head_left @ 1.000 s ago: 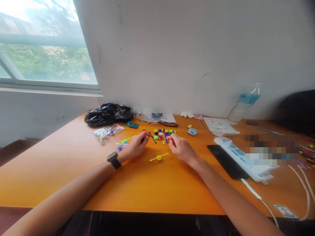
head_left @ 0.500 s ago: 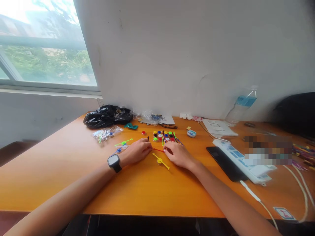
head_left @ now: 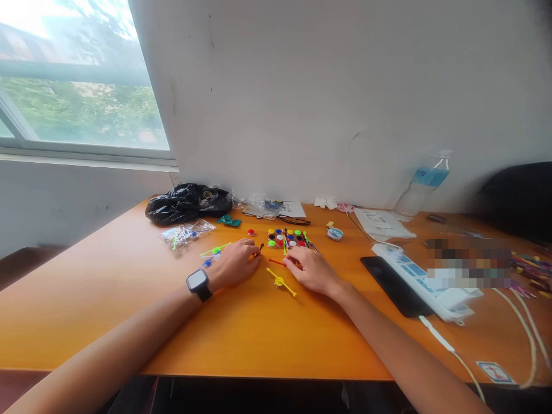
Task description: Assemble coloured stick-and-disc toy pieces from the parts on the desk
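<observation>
My right hand pinches the right end of a thin red arrow-shaped stick between thumb and fingertips. To its left, my left hand, with a smartwatch on the wrist, is closed, its fingers curled toward the table. A short black arrow tip shows at its fingertips; whether the hand holds it is hidden. Between and just below the hands lies a yellow arrow spinner. Green and blue spinners lie partly behind my left hand. Beyond the hands stand rows of colored round caps, beside colored sticks.
A single red cap stands apart. Behind lie a black plastic bag, a clear bag of parts and glasses. On the right are a phone, a power strip, cables and a plastic bottle.
My left hand has come off the left end of the red stick and shifted slightly left. The right hand still grips the stick, nearly unmoved. The black tip now leans more.
</observation>
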Action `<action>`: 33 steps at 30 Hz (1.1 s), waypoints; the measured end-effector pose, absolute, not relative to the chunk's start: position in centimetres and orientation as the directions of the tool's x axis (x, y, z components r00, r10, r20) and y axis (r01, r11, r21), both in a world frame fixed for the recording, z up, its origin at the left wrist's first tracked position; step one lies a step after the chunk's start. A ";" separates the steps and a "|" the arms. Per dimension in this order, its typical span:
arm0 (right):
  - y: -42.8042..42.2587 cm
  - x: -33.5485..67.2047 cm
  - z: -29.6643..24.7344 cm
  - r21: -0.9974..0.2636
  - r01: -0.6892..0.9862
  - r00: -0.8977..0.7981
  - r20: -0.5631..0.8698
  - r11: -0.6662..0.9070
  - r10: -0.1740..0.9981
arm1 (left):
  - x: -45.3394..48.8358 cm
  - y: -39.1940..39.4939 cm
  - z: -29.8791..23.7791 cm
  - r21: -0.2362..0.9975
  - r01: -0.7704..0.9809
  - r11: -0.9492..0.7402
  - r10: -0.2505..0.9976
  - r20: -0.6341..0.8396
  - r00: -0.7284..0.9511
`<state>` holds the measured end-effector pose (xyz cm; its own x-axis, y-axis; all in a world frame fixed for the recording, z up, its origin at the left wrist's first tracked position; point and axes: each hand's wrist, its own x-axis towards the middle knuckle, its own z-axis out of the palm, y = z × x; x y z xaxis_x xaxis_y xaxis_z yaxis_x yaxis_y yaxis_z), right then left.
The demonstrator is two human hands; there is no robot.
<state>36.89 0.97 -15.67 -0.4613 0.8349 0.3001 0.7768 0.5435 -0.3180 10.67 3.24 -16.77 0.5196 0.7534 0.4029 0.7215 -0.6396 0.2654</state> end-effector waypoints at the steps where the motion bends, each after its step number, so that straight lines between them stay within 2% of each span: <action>1: 1.0 36.9 -15.7 -0.317 0.775 -0.464 0.302 0.546 0.833 | 10.6 3.3 -16.8 0.278 0.731 -0.624 0.767 0.398 0.503; 6: 1.0 36.8 -15.8 -0.312 0.756 -0.487 0.319 0.575 0.813 | 10.3 3.3 -17.2 0.335 0.745 -0.577 0.805 0.391 0.447; 9: 0.7 36.7 -15.6 -0.341 0.725 -0.488 0.358 0.598 0.796 | 10.3 3.4 -17.1 0.428 0.694 -0.579 0.804 0.442 0.398; 13: 0.1 36.3 -15.2 -0.409 0.623 -0.487 0.465 0.667 0.740 | 10.8 2.9 -16.3 0.682 0.416 -0.601 0.798 0.482 0.361; 17: -0.2 35.8 -15.1 -0.414 0.530 -0.521 0.530 0.741 0.669 | 11.7 1.6 -15.1 0.895 0.134 -0.425 0.839 0.335 0.429; 20: -0.1 35.6 -15.2 -0.416 0.464 -0.573 0.532 0.782 0.623 | 12.1 1.0 -14.7 0.968 -0.019 -0.250 0.857 0.230 0.462; 24: -0.2 35.6 -15.3 -0.448 0.453 -0.576 0.513 0.771 0.637 | 12.2 1.2 -14.9 0.979 -0.176 -0.105 0.874 0.175 0.453; 27: -0.3 35.5 -15.6 -0.538 0.422 -0.529 0.507 0.730 0.680 | 12.2 1.6 -15.2 0.964 -0.260 -0.052 0.886 0.164 0.434; 29: -0.2 35.3 -15.8 -0.680 0.344 -0.465 0.475 0.647 0.747 | 12.3 1.5 -15.3 0.965 -0.252 -0.075 0.888 0.180 0.423; 31: 0.0 35.1 -16.0 -0.852 0.185 -0.415 0.385 0.490 0.824 | 12.4 1.4 -15.2 0.969 -0.220 -0.112 0.890 0.196 0.411; 33: 0.2 35.1 -16.0 -0.948 0.015 -0.398 0.287 0.318 0.872 | 12.4 1.2 -15.2 0.973 -0.192 -0.130 0.904 0.196 0.380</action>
<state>35.07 0.23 -16.02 -0.3976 0.8716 0.2867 0.0145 0.3184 -0.9479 12.44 1.22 -15.17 0.3804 0.9038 0.1958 -0.1921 -0.1299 0.9727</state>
